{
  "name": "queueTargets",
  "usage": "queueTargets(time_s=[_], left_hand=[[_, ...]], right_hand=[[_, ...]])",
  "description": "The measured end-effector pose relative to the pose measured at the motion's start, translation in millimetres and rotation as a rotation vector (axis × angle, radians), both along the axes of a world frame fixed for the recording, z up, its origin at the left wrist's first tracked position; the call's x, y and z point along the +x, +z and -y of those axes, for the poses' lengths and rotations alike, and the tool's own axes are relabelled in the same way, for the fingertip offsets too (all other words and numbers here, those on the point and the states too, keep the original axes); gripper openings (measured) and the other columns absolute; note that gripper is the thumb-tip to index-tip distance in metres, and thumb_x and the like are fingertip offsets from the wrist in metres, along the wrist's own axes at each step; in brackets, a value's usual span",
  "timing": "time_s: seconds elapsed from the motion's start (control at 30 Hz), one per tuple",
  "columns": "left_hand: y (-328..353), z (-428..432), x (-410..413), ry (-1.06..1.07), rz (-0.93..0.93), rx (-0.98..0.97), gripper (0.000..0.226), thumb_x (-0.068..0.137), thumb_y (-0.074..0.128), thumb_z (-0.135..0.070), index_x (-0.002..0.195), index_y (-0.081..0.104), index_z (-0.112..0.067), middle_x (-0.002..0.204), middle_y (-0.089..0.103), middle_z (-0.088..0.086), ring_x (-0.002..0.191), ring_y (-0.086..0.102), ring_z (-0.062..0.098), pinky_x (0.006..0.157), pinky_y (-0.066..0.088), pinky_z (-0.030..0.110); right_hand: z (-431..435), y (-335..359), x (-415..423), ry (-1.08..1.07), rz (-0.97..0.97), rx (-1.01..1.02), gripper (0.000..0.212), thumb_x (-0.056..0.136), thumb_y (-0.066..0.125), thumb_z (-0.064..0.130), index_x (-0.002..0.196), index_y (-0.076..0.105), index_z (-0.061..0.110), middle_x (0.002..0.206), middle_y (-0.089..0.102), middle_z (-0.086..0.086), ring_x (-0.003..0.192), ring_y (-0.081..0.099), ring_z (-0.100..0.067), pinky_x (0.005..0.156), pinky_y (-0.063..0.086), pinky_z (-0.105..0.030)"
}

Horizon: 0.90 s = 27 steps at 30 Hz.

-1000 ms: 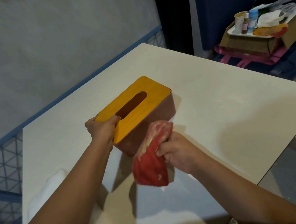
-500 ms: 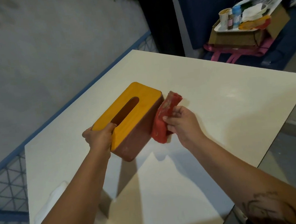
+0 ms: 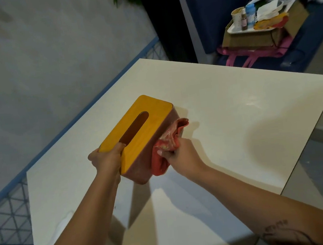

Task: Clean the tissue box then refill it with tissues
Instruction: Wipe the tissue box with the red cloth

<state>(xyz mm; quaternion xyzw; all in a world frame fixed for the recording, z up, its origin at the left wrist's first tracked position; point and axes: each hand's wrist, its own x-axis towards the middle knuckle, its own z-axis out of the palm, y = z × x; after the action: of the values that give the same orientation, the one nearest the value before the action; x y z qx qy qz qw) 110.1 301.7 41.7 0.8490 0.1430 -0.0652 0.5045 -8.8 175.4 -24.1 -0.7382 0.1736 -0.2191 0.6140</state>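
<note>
- Head view: the left grip (image 3: 106,160) is curled over the near end of the tissue box (image 3: 137,132), with fingers on the yellow lid at the end of the slot. This hold is unchanged over the last second.
- The right grip (image 3: 182,154) pinches a bunched red cloth (image 3: 165,148) and presses it against the brown long side wall on the right of the box.
- Change: one second ago the cloth hung at the near corner of the box. Half a second ago it sat at the far end of that wall. It now lies along the wall from the far corner back toward the middle.
- Location: the box sits between both grips over the table (image 3: 237,134), tilted. Whether its far end touches the table cannot be told.
- Assessment: the cloth positions indicate wiping strokes along the side wall, so the cleaning stage is probably under way. The lid is on and the slot shows no tissues, so refilling has not begun.
</note>
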Motion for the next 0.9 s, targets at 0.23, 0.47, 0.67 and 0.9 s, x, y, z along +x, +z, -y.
queueTargets(time_s=[0.23, 0.47, 0.67, 0.9], left_hand=[[-0.4, 3.1, -0.3, 0.029, 0.007, 0.01, 0.078, 0.074, 0.075, -0.03, 0.132, 0.024, -0.018, 0.131, 0.041, 0.014, 0.112, 0.051, 0.034, 0.09, 0.05, 0.05], [2.7, 3.9, -2.6, 0.009, 0.01, 0.037, 0.076, 0.077, 0.073, -0.031, 0.133, 0.023, -0.018, 0.133, 0.041, 0.014, 0.114, 0.051, 0.035, 0.093, 0.048, 0.05], [4.2, 4.7, -4.2, 0.008, 0.022, -0.004, 0.075, 0.076, 0.074, -0.028, 0.131, 0.024, -0.017, 0.131, 0.041, 0.015, 0.113, 0.051, 0.033, 0.093, 0.049, 0.049], [4.3, 4.1, -3.3, 0.001, -0.007, -0.013, 0.077, 0.076, 0.074, -0.028, 0.133, 0.023, -0.021, 0.132, 0.041, 0.012, 0.112, 0.052, 0.034, 0.092, 0.049, 0.051]], right_hand=[[-36.4, -6.3, -3.3, 0.104, 0.041, -0.158, 0.02, 0.09, 0.053, 0.012, 0.078, 0.064, 0.001, 0.08, 0.068, -0.016, 0.075, 0.062, -0.032, 0.066, 0.046, -0.036], [-66.4, 4.2, -14.4, 0.325, -0.049, 0.088, 0.009, 0.092, 0.054, 0.011, 0.085, 0.06, 0.01, 0.086, 0.065, -0.01, 0.081, 0.062, -0.023, 0.069, 0.049, -0.022], [-42.0, 22.0, -46.1, 0.143, 0.1, 0.612, 0.008, 0.09, 0.058, 0.006, 0.09, 0.06, 0.013, 0.083, 0.066, -0.006, 0.06, 0.064, -0.011, 0.059, 0.053, -0.02], [39.0, 36.8, -48.5, -0.4, 0.142, 0.291, 0.01, 0.088, 0.056, 0.009, 0.082, 0.055, 0.017, 0.077, 0.065, 0.0, 0.078, 0.064, -0.019, 0.073, 0.053, -0.033]])
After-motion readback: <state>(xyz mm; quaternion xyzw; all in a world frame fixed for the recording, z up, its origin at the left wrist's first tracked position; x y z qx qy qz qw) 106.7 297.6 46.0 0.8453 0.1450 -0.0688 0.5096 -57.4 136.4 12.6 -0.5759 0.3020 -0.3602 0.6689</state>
